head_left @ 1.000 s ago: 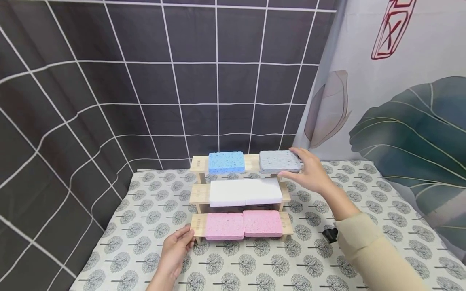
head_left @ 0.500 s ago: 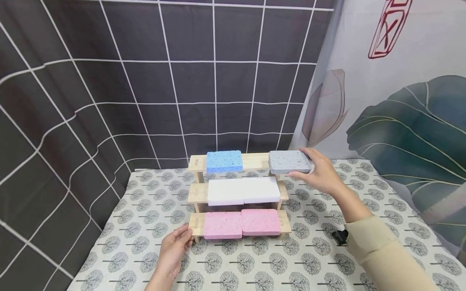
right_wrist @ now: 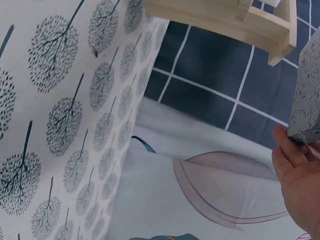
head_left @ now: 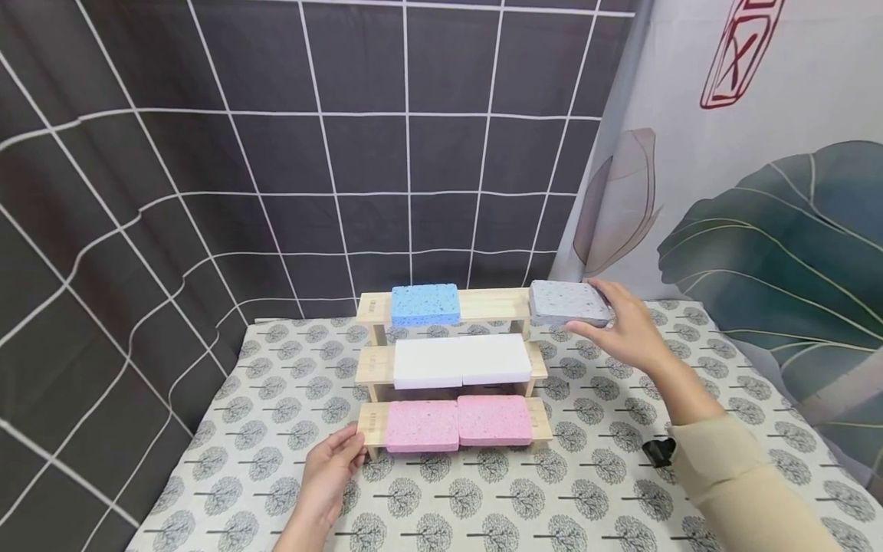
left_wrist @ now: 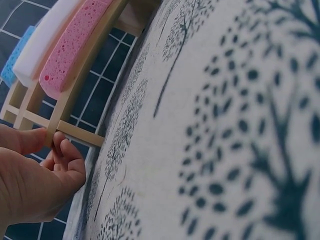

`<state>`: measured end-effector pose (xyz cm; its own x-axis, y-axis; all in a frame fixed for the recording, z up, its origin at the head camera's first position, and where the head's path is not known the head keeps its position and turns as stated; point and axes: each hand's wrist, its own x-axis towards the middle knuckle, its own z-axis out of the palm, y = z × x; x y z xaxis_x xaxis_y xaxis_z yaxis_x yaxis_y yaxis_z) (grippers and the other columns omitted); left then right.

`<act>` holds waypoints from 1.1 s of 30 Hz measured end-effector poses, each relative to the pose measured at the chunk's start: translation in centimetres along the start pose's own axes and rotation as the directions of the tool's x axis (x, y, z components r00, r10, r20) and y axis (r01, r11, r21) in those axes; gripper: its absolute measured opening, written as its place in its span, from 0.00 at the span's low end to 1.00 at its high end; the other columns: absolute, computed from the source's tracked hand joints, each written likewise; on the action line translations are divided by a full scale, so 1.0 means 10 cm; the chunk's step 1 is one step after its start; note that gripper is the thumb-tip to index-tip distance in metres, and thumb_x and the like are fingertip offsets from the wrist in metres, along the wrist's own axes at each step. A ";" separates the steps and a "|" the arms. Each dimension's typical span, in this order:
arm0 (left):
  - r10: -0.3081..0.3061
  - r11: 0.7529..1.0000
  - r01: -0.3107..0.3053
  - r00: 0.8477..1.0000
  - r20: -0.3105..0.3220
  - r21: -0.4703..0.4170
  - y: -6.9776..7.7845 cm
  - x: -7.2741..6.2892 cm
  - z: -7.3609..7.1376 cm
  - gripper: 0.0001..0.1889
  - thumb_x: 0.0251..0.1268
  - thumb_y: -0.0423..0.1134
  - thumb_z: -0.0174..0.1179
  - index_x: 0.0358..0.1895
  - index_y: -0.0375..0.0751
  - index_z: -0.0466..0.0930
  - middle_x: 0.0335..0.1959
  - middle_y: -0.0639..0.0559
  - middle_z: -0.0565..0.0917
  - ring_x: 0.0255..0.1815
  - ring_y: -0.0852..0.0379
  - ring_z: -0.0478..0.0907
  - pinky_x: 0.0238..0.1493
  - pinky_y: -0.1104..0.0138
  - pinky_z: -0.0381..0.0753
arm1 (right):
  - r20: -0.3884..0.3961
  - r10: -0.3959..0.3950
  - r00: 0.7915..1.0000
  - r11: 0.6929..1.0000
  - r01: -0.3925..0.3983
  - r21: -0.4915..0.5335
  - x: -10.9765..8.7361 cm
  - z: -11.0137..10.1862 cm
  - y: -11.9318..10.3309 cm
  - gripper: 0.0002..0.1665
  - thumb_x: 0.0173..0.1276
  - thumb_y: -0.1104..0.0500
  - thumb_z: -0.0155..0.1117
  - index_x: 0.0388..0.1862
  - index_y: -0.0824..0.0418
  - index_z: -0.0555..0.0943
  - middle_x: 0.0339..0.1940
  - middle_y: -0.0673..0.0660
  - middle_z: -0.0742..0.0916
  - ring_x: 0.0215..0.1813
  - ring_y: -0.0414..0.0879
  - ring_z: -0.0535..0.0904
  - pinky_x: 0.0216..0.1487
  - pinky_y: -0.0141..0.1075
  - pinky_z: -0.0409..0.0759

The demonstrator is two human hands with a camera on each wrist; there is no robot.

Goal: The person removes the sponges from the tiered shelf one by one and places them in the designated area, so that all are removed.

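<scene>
My right hand (head_left: 626,326) grips a grey speckled sponge (head_left: 569,301) by its right side, at the right end of the top tier of a three-tier wooden rack (head_left: 493,303). In the right wrist view the grey sponge (right_wrist: 309,95) stands apart from the rack's end. With thumb and fingers my left hand (head_left: 329,471) pinches the left end of the rack's bottom tier; the left wrist view shows the fingertips round the wood. A blue sponge (head_left: 425,304) lies on the top tier. Two white sponges (head_left: 462,362) fill the middle one, and two pink sponges (head_left: 422,426) lie side by side below.
The rack stands on a tablecloth (head_left: 276,460) printed with trees. Behind it hangs a dark curtain (head_left: 359,153) with white grid lines, and at the right a pale curtain (head_left: 690,192) with leaf prints. A small black object (head_left: 658,452) shows beside the right sleeve.
My right hand has moved the grey sponge rightward along the top tier to beyond its right end, leaving bare wood beside the blue sponge. The left hand keeps its hold on the rack.
</scene>
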<state>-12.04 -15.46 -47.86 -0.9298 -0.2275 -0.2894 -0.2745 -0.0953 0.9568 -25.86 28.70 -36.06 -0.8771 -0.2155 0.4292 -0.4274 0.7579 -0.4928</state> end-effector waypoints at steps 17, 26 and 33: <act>0.010 1.000 -0.010 1.000 0.002 0.006 0.02 -0.02 -0.01 0.23 0.76 0.33 0.54 0.67 0.20 0.66 0.47 0.43 0.79 0.43 0.57 0.76 0.43 0.74 0.82 | 0.005 0.006 1.000 1.000 -0.006 -0.015 -0.08 -0.05 0.24 0.48 0.62 0.50 0.77 0.72 0.72 0.65 0.66 0.75 0.73 0.64 0.74 0.68 0.63 0.72 0.63; 0.012 1.000 -0.012 1.000 0.001 0.009 0.01 -0.02 0.00 0.24 0.76 0.33 0.54 0.67 0.20 0.65 0.48 0.42 0.79 0.44 0.56 0.76 0.44 0.74 0.82 | 0.041 0.047 0.998 0.999 -0.046 -0.013 -0.16 0.03 0.39 0.50 0.63 0.50 0.76 0.73 0.72 0.63 0.68 0.77 0.71 0.65 0.76 0.66 0.63 0.73 0.63; 0.018 1.000 -0.018 1.000 0.003 -0.001 0.00 -0.01 0.00 0.24 0.76 0.33 0.55 0.67 0.20 0.65 0.48 0.43 0.78 0.44 0.56 0.76 0.43 0.74 0.82 | 0.046 0.029 0.998 0.999 -0.028 -0.033 -0.18 0.11 0.46 0.51 0.60 0.49 0.78 0.72 0.74 0.65 0.67 0.78 0.72 0.64 0.75 0.68 0.62 0.72 0.66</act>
<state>-11.95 -15.43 -47.83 -0.9353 -0.2258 -0.2723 -0.2578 -0.0919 0.9618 -26.47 31.93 -39.95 -0.8985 -0.2214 0.3790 -0.3952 0.7836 -0.4793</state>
